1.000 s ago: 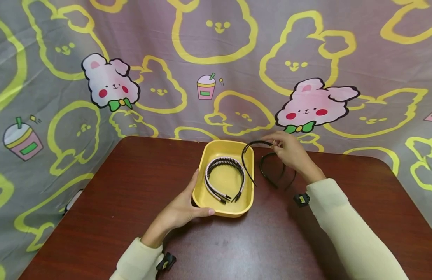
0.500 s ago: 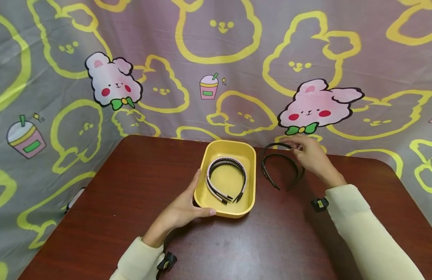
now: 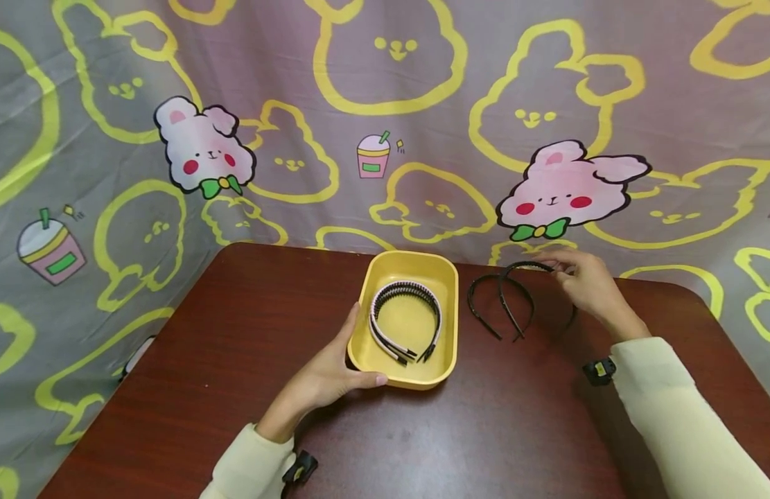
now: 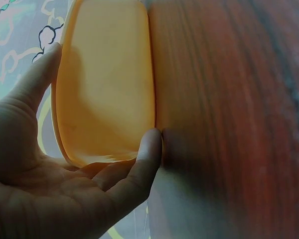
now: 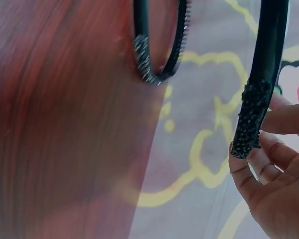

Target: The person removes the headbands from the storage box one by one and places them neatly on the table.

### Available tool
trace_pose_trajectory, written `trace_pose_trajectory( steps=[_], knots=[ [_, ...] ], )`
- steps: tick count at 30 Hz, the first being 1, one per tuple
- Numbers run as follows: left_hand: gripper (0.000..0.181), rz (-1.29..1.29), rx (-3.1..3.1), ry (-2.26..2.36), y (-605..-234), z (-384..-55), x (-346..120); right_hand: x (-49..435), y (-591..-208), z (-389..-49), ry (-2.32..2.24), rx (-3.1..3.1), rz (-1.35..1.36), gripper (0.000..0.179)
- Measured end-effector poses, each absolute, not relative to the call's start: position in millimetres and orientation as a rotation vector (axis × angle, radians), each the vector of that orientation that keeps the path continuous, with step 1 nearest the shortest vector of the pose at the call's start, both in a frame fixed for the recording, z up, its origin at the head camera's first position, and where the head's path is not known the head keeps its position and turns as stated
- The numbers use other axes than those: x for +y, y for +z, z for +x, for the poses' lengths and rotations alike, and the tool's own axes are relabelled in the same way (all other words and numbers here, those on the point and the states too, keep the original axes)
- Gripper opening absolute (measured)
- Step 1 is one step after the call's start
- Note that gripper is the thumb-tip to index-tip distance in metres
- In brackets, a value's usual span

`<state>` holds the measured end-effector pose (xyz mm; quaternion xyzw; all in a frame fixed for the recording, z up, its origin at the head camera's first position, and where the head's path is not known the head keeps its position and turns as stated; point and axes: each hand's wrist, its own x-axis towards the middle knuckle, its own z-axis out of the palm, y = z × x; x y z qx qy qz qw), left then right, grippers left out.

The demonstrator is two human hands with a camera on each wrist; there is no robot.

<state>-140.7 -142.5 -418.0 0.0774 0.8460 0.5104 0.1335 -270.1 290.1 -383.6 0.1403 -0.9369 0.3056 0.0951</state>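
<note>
My left hand [image 3: 325,374] grips the near left corner of a yellow plastic bin [image 3: 405,329], thumb along the front wall, other fingers partly hidden. In the left wrist view the fingers curl round the bin's outside [image 4: 107,79]. Inside lie several headbands [image 3: 405,285], black and white with toothed edges, nested together. To the bin's right, my right hand [image 3: 587,284] pinches a thin black headband [image 3: 525,264] at its top; its beaded part [image 5: 251,114] shows in the right wrist view. A second black headband [image 3: 471,305] stands on the table between bin and hand, overlapped by the held one.
The dark red-brown wooden table [image 3: 434,443] carries everything. A fabric curtain [image 3: 422,138] printed with yellow outlines and rabbits hangs right behind the table's back edge and along the left. Small black devices [image 3: 599,371] sit on both wrists.
My right hand has moved right with the black headband, from beside the bin's right rim to beyond the second black headband. The left hand keeps its grip on the bin.
</note>
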Motion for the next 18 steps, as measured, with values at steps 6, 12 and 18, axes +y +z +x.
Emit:
trace_pose_trajectory(
  steps=[6, 12, 18],
  knots=[
    [0.130, 0.235, 2.449, 1.489, -419, -142, -144, 306, -392, -272, 0.857, -2.781, 0.384, 0.035],
    [0.130, 0.244, 2.443, 1.493, -421, -142, -144, 321, -402, -275, 0.867, -2.811, 0.353, 0.035],
    [0.129, 0.252, 2.442, 1.494, -421, -143, -144, 333, -409, -279, 0.863, -2.825, 0.329, 0.033]
  ],
)
